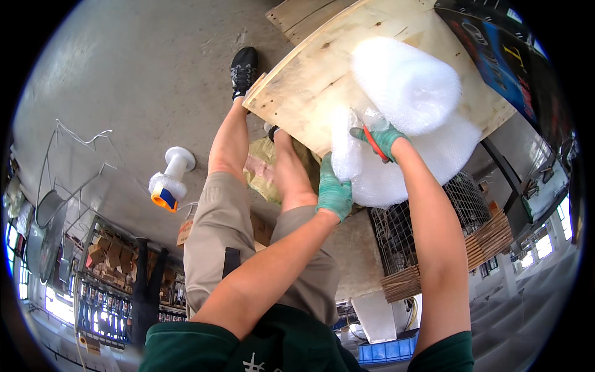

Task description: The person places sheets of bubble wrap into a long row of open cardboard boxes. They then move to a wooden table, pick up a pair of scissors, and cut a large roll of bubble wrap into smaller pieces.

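Observation:
A large roll of white bubble wrap [414, 80] lies on a light plywood tabletop [310, 74]. Its loose sheet [387, 183] spreads toward me and hangs past the near edge. My left hand [334, 193], in a green glove, is closed on the left edge of this sheet. My right hand [385, 139], also green-gloved, is wrapped round red-handled scissors [374, 146] over the sheet, just below the roll. The scissors' blades are thin and hard to make out against the white wrap.
On the concrete floor at left stands a tape dispenser [165, 193] beside a white spool [180, 160]. A wire rack [77, 142] is farther left. A wire mesh cage [396, 242] and stacked cardboard [446, 257] lie below the table. A yellowish sack [263, 167] rests by my feet.

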`<act>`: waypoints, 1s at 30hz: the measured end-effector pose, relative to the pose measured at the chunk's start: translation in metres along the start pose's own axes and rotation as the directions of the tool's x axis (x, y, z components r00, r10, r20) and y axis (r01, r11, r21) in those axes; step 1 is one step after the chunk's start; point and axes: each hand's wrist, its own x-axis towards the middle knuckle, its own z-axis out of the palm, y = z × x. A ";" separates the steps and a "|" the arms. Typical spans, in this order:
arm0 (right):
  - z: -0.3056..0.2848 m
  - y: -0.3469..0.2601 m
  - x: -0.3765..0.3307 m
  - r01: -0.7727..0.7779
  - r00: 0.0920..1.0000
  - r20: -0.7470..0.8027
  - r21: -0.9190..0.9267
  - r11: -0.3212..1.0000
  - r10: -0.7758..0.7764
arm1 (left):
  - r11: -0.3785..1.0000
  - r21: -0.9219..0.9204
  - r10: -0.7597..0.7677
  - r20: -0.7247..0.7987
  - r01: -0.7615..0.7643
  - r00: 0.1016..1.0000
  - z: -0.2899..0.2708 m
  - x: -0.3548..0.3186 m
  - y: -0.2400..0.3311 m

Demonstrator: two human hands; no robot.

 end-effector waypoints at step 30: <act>0.034 0.068 0.014 0.159 0.984 0.001 0.458 0.875 -0.179 | 0.849 0.503 0.081 0.178 -0.161 0.981 -0.082 0.015 0.072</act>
